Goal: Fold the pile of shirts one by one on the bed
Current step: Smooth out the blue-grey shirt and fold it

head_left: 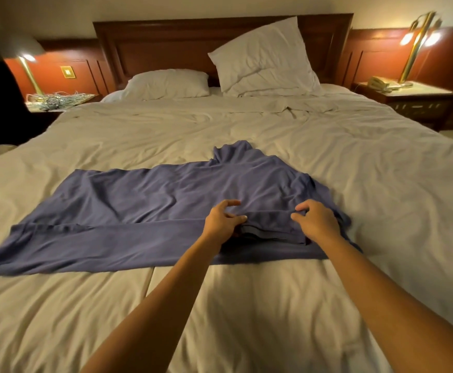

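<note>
The blue shirt point(139, 200) lies spread sideways across the bed point(246, 305), its left end trailing towards the mattress edge. Left hand point(224, 219) and right hand point(315, 220) each pinch a folded-over ridge of cloth near its right end. It looks mid-fold to me; next, that fold wants carrying over evenly. Bare sheet lies beyond and rightward.

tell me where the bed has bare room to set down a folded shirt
Bare sheet between the blue shirt and the pillows; more right of the shirt, and nearest you beside the forearms. Crowded mid-bed, where the left hand and right hand pinch the shirt.
</note>
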